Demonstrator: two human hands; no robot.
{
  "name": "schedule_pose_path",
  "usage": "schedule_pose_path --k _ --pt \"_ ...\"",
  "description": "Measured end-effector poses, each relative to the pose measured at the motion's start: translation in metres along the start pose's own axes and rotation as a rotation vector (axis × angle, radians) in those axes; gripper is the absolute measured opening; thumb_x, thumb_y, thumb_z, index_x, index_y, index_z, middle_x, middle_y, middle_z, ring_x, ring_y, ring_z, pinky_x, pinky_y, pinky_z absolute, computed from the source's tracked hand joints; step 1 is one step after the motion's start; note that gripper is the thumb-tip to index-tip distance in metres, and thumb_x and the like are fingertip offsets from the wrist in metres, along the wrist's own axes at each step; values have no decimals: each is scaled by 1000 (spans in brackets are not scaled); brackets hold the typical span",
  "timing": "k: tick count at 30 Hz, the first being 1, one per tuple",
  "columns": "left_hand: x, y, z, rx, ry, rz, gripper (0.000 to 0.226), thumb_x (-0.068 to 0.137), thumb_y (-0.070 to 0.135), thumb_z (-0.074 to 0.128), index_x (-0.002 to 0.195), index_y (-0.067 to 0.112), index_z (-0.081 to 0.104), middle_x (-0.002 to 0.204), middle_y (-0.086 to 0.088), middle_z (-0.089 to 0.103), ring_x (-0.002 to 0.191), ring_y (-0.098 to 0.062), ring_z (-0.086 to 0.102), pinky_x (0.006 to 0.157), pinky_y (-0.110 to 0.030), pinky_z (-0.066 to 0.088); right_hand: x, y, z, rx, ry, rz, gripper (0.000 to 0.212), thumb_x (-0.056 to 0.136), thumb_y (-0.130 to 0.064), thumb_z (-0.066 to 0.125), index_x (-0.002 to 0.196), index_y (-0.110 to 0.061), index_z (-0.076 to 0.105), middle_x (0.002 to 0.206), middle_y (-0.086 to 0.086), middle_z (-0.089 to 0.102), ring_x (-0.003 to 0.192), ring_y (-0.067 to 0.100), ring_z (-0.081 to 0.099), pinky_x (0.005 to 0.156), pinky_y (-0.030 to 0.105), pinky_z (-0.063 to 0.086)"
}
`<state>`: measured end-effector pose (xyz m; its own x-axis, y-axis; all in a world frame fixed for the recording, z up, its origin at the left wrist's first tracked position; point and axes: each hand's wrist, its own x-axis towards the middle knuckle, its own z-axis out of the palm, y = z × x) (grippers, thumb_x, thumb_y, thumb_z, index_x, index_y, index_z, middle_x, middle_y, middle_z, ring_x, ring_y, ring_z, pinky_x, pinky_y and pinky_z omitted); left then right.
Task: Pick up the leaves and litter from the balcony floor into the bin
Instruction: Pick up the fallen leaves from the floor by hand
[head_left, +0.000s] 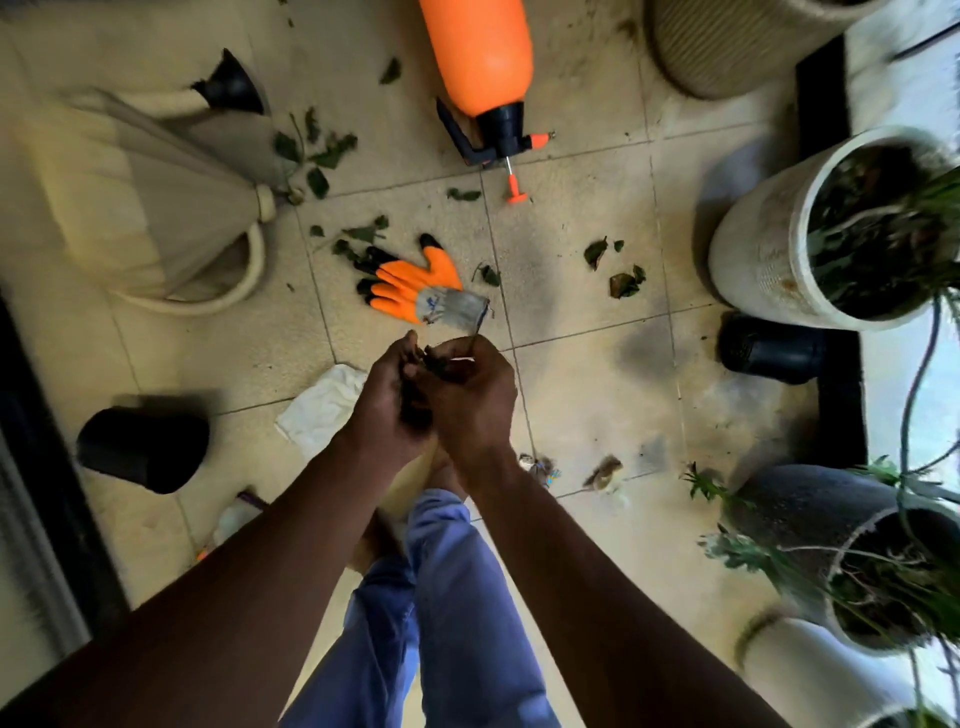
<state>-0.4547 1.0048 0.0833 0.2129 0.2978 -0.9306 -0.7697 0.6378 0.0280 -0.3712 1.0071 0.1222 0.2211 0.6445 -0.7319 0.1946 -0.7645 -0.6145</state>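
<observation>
Left hand (387, 400) and right hand (467, 400) pressed together at frame centre, fingers curled round a dark clump of gathered leaves (434, 364). More loose leaves (322, 150) scattered over the tiled floor (582, 374) toward upper left and right of centre. Orange glove (415, 286) just above the hands, orange sprayer (480, 62) at top centre. White rag (322, 405) left of the hands. Potted plants along the right edge.
</observation>
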Motion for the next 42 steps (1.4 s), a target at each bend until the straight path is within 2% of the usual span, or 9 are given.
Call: schedule_pose_path --k 3,11,14,16,19,23,30,35,42 --pt "-26 1 -3 51 3 14 46 103 41 44 68 17 62 70 -1 63 73 -16 67 80 -30 50 -26 -4 8 -376 80 -138 13 73 -51 63 85 -55 59 83 -17 71 81 9 70 76 36 57" --pt "-89 10 -8 51 -11 95 35 97 42 54 71 20 48 73 2 47 70 -14 53 77 -30 42 -87 -21 14 -831 -4 -513 14 83 -30 52 91 -29 64 84 -7 63 73 19 64 73 37 55" --pt "-114 8 -22 68 4 90 37 99 42 50 71 19 52 64 1 55 59 -14 61 64 -25 50 -123 -51 11 -967 26 -734 9 72 -24 71 80 -28 73 76 -11 65 66 8 62 62 12 35" --pt "-124 11 -37 77 80 88 26 98 41 51 88 18 55 72 -3 58 63 -18 63 60 -24 55 -141 -57 11 -1105 -125 -799 23 90 -20 64 112 -24 70 108 -8 68 95 13 64 77 12 25" --pt "-131 18 -57 95 206 73 26 98 39 45 99 14 51 74 -2 52 68 -19 53 72 -30 47 -159 -44 20 -1042 -532 -547 52 91 1 54 142 -7 48 136 11 54 121 32 54 97 20 36" --pt "-138 14 -76 28 211 40 36 99 33 40 68 16 37 53 0 40 51 -16 43 62 -28 39 -174 -21 32 -936 -575 -529 49 80 10 53 128 0 57 122 21 60 105 39 60 83 39 49" --pt "-148 2 -74 -16 136 132 59 101 31 46 43 19 44 45 3 42 41 -12 43 53 -25 38 -180 -14 37 -656 -193 -509 16 73 -14 53 67 -14 68 65 3 67 57 18 56 65 29 46" --pt "-136 -19 -69 -58 164 127 55 101 34 49 48 19 45 49 2 44 44 -14 51 56 -25 43 -172 -8 30 -616 166 -568 16 66 -1 72 62 -17 70 61 -5 69 70 -26 44 78 -14 9" --pt "-124 -25 -70 -97 218 126 45 104 30 41 61 17 36 41 5 42 34 -9 46 42 -12 40 -166 12 31 -657 -166 -410 27 83 -18 46 93 -20 71 81 1 74 74 25 68 73 25 43"
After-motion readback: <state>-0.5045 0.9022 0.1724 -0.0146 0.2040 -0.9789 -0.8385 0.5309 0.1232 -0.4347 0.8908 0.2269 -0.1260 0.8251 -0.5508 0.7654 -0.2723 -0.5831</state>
